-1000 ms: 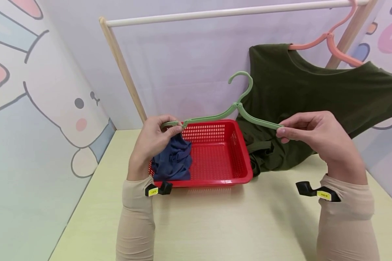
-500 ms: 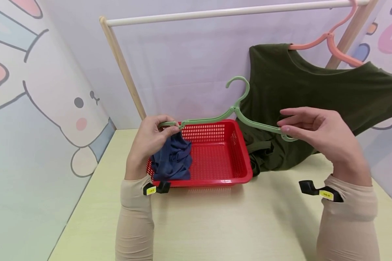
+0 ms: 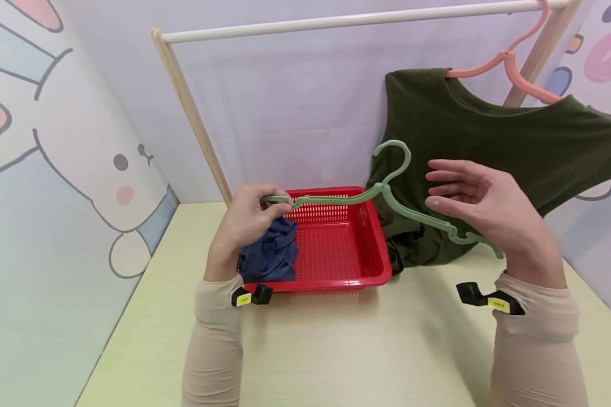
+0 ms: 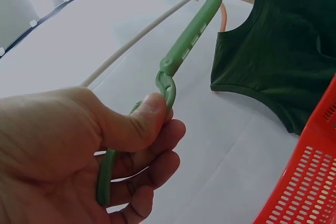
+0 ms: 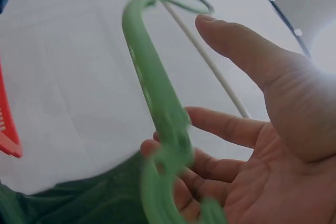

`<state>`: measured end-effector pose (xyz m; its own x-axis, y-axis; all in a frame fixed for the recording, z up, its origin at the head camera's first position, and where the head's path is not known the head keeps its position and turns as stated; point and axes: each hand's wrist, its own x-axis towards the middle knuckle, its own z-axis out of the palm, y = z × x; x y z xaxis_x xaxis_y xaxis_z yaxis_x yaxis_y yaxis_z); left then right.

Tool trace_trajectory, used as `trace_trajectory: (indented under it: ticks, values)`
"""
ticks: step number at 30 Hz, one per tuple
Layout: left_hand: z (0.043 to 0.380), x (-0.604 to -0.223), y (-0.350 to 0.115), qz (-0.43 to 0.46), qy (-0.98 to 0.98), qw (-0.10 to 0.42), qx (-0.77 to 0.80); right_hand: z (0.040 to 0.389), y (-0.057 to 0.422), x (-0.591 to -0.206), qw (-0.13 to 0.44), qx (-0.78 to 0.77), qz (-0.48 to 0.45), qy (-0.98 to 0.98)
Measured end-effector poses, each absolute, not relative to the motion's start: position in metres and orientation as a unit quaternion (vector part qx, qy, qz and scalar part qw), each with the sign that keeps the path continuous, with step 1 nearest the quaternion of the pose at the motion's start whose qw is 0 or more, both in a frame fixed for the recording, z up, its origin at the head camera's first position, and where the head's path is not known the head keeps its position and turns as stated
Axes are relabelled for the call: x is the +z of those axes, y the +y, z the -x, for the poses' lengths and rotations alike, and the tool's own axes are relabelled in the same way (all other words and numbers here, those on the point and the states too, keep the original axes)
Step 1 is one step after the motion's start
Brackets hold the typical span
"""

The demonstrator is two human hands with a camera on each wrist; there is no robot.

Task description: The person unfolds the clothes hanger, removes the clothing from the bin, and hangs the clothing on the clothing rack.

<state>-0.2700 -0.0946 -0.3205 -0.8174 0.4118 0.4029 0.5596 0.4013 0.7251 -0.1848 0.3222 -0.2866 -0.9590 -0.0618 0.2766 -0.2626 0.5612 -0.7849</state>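
My left hand [image 3: 246, 217] pinches one end of a green clothes hanger [image 3: 418, 216] between thumb and fingers, seen closer in the left wrist view, where the thumb presses on the hanger's jointed arm [image 4: 190, 40]. Across from it, my right hand [image 3: 489, 203] has its fingers spread and holds nothing. The hanger's free arm slopes down just below that hand, and in the right wrist view this arm [image 5: 152, 77] passes in front of the fingers. Below the hanger stands a red plastic basket [image 3: 387, 265] with a crumpled dark blue cloth [image 3: 270, 254] at its left side.
A dark green sleeveless top [image 3: 468, 135] hangs at the right on a pink hanger [image 3: 524, 82], its lower part bunched beside the basket. A white rail [image 3: 336, 22] on wooden posts runs across the back. The pale wooden table [image 3: 336, 350] extends in front.
My right hand has let go of the hanger and its fingers have spread. The hanger's right arm has dropped and unfolded at its end, and its hook has sunk lower. The left hand keeps its pinch.
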Motion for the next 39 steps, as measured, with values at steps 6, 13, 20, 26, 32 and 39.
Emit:
trace_trajectory:
  ticks: [6, 13, 20, 26, 32, 39]
  values:
    - [0.269, -0.322, -0.084, 0.311, -0.823, 0.054, -0.473, 0.189, 0.295, -0.291, 0.089, 0.478, -0.097, -0.868]
    - [0.267, -0.323, -0.079, 0.317, -0.822, 0.048, -0.47, 0.192, 0.278, -0.296, 0.076, 0.502, -0.09, -0.857]
    - [0.267, -0.325, -0.077, 0.318, -0.825, 0.045, -0.465, 0.192, 0.274, -0.299, 0.081, 0.5, -0.068, -0.86]
    - [0.268, -0.323, -0.077, 0.311, -0.83, 0.042, -0.461, 0.193, 0.274, -0.298, 0.094, 0.493, -0.062, -0.862]
    - [0.269, -0.323, -0.078, 0.31, -0.829, 0.045, -0.464, 0.191, 0.274, -0.296, 0.094, 0.495, -0.063, -0.861]
    - [0.268, -0.322, -0.078, 0.315, -0.823, 0.044, -0.47, 0.19, 0.275, -0.295, 0.095, 0.508, -0.071, -0.853]
